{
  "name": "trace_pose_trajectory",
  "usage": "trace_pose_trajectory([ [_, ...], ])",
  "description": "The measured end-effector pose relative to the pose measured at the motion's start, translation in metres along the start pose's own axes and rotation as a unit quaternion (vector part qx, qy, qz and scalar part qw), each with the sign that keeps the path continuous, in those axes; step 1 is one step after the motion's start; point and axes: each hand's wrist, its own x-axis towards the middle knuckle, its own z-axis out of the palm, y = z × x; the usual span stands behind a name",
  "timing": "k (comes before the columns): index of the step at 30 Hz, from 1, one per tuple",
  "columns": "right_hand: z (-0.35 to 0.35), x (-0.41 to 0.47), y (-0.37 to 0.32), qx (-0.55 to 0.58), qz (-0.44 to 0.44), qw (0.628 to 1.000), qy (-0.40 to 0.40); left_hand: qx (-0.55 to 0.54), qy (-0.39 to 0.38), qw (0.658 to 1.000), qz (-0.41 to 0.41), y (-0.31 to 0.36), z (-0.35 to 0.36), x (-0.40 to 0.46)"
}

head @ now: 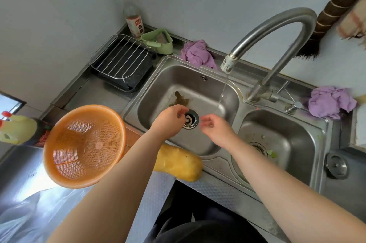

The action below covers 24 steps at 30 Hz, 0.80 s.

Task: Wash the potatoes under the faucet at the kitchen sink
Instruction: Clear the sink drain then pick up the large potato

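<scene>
Both hands, left hand [170,121] and right hand [214,125], are being held loosely curled and empty over the drain [190,120]; no potato is being seen; hands are best being rinsed directly under the faucet [277,30] stream.

Around the drain [189,120] the left basin [158,92] floor lies open. The faucet [277,30] arches above its right rear corner. An orange colander [83,145] and a yellow gourd [178,163] crowd the bench [217,189] in front and to the left.
</scene>
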Motion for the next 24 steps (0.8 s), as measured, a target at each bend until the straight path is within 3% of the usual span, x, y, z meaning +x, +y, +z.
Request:
trace_pose_trajectory([
  [2,0.02,-0.012,-0.008,-0.073,-0.028,0.993,-0.085,-0.004,0.01,1.0,-0.003,-0.008,-0.004,-0.006],
  [5,0.048,-0.022,-0.016,-0.228,-0.058,0.955,-0.181,-0.025,0.02,0.999,-0.008,-0.02,-0.01,-0.018],
  [8,0.074,-0.025,-0.019,-0.381,-0.101,0.893,-0.217,-0.041,0.031,0.999,-0.014,-0.034,-0.017,-0.03],
  [12,0.098,-0.027,-0.01,-0.477,-0.13,0.842,-0.216,-0.051,0.057,0.997,-0.026,-0.061,-0.026,-0.042],
  [18,0.099,-0.019,-0.005,-0.464,-0.098,0.858,-0.198,-0.044,0.068,0.995,-0.058,-0.093,-0.032,-0.056],
  [21,0.097,-0.02,-0.002,-0.399,-0.056,0.897,-0.18,-0.036,0.051,0.994,-0.088,-0.106,-0.027,-0.057],
  [24,0.09,-0.019,0.006,-0.258,0.008,0.953,-0.157,-0.017,0.016,0.992,-0.124,-0.116,-0.012,-0.056],
])
